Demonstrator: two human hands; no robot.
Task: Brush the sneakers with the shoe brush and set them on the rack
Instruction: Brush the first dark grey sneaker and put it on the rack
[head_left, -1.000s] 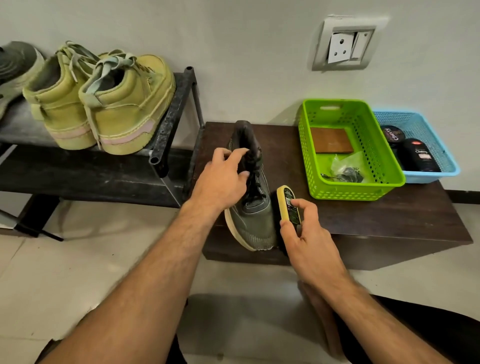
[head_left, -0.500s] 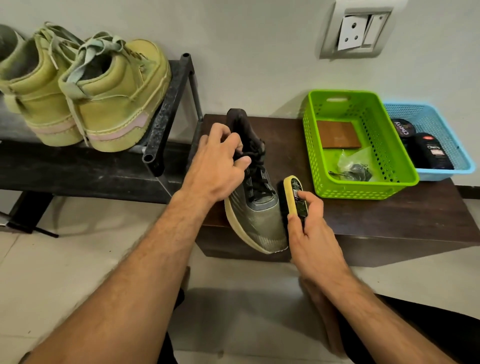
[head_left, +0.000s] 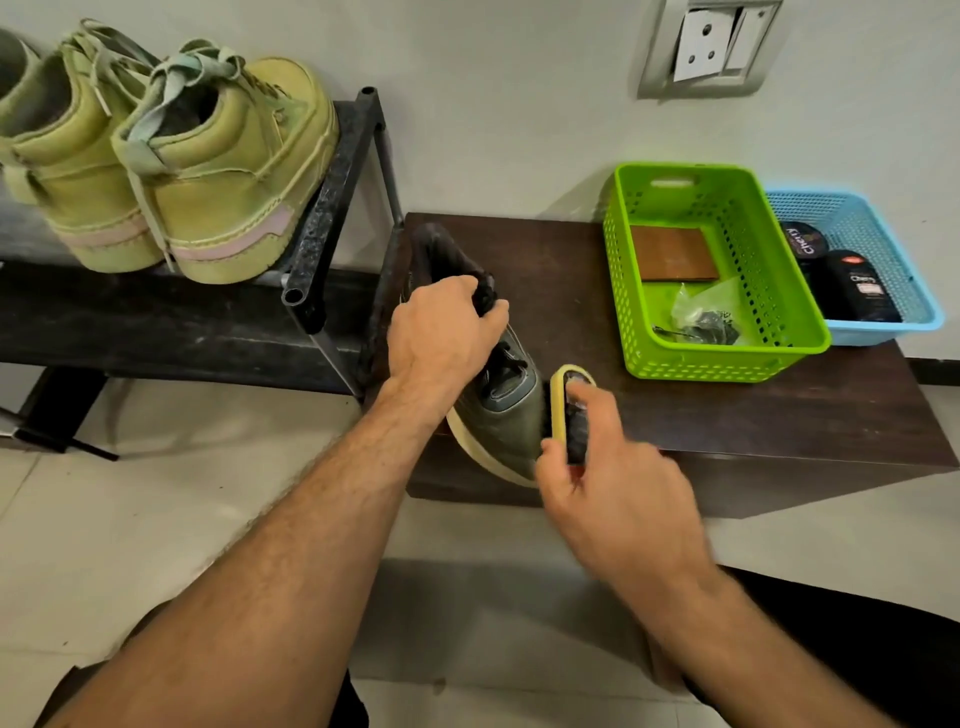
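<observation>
Step in hand, as judged: brushing the toe and side of the grey-green sneaker (head_left: 498, 410). Left hand (head_left: 441, 332) grips the sneaker at the collar and tongue, fingers curled round the dark lining; right hand (head_left: 613, 483) holds the brush (head_left: 569, 410), thumb and fingers wrapped round its yellow body, bristle side against the sneaker's right flank near the toe. Right hand is motion-blurred, so the exact finger lay cannot be told. The sneaker stands at the front left part of the tabletop (head_left: 727, 415), toe toward the person and overhanging the edge, tilted onto its sole rim. To do this well: keep the left grip firm so the sneaker does not slide off the edge, work short strokes from laces toward toe, then turn it to reach the far side and the pale sole band. The upper looks like smooth synthetic with dark laces; the sole is cream, slightly soiled. The rack (head_left: 332, 208) stands just left of the tabletop, with a pair of yellow-green shoes (head_left: 228, 171) on its top shelf.
</observation>
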